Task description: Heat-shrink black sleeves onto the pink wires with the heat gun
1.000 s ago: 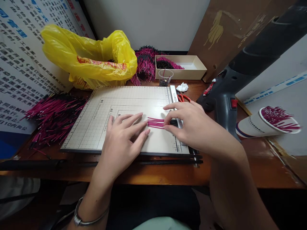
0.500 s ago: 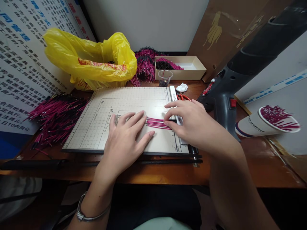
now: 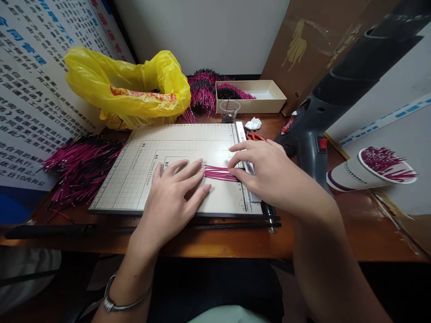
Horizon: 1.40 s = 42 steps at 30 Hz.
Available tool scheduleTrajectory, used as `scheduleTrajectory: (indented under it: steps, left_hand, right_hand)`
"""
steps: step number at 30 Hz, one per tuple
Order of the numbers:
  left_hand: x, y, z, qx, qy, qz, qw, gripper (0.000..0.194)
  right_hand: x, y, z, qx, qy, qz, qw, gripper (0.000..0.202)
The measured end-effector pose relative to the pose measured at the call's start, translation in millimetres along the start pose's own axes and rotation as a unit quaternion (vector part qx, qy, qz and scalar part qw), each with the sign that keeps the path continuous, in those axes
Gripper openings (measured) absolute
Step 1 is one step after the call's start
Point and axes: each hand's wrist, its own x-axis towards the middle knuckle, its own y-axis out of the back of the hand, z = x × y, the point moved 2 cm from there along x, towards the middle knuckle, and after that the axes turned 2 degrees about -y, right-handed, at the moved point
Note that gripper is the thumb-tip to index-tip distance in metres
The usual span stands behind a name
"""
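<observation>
Several magenta wires [image 3: 217, 173] lie side by side on a cream cutting board [image 3: 188, 143] with printed grid lines. My left hand [image 3: 173, 193] rests on the board, fingers spread, its fingertips beside the wires' left ends. My right hand [image 3: 259, 166] is over the wires' right part, thumb and forefinger pinched together on them. Its fingers hide the wires' right ends, near the board's white edge strip [image 3: 240, 132].
Loose wires [image 3: 84, 168] are heaped left of the board. Behind it stand a yellow bag [image 3: 134, 107], a clear cup [image 3: 229, 117] and a cardboard tray [image 3: 266, 105]. To the right are red-handled pliers [image 3: 255, 136], a black heat gun [image 3: 311, 134] and a paper cup [image 3: 350, 172] of wires.
The whole view has shifted slightly. Both hands keep nearly the same pose, with my left fingertips still beside the wires' left ends and my right hand still pinching them.
</observation>
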Motion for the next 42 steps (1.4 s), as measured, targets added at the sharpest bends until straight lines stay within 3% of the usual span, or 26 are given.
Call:
scheduleTrajectory:
  steps: [6,12,17,20,25,28,31,36,42]
  left_hand:
    - [1.9,-1.4,-1.1,-0.03,0.046,0.033,0.998,0.039]
    - [0.9,-0.1,0.2,-0.009,0.019,-0.022,1.0,0.039]
    - [5.0,-1.1,0.7,-0.026,0.062,-0.006,0.998,0.047]
    - [7.8,-2.9,2.3,-0.006,0.068,-0.035,0.997,0.051]
    - [7.9,0.0,1.8,-0.019,0.068,-0.04,0.997,0.042]
    - [8.5,0.2,3.6,-0.026,0.075,-0.03,0.996,0.044]
    - [12.6,-3.5,15.1,-0.007,0.038,-0.032,0.999,0.054]
    - [22.1,-17.7,44.7,0.044,-0.069,-0.078,0.994,0.061]
    - [23.1,-33.5,56.9,0.073,-0.09,-0.091,0.989,0.062]
  right_hand:
    - [0.0,2.8,-0.3,-0.003,-0.004,-0.005,1.0,0.018]
    - [-1.9,2.0,-1.1,0.005,0.005,0.002,1.0,0.019]
    - [-2.5,2.0,-1.0,-0.005,-0.001,-0.001,1.0,0.02]
    - [-3.0,5.4,-2.0,-0.015,-0.015,-0.002,1.0,0.021]
    - [-13.1,16.9,-2.4,-0.041,-0.076,0.061,0.994,0.02]
    - [-27.3,14.0,1.3,-0.001,-0.117,0.099,0.988,0.023]
    - [-42.3,-1.1,6.6,0.088,-0.146,0.137,0.976,0.034]
    - [-54.7,-26.7,10.0,0.151,-0.151,0.131,0.968,0.044]
    - [-53.2,-35.1,9.6,0.201,-0.155,0.112,0.961,0.046]
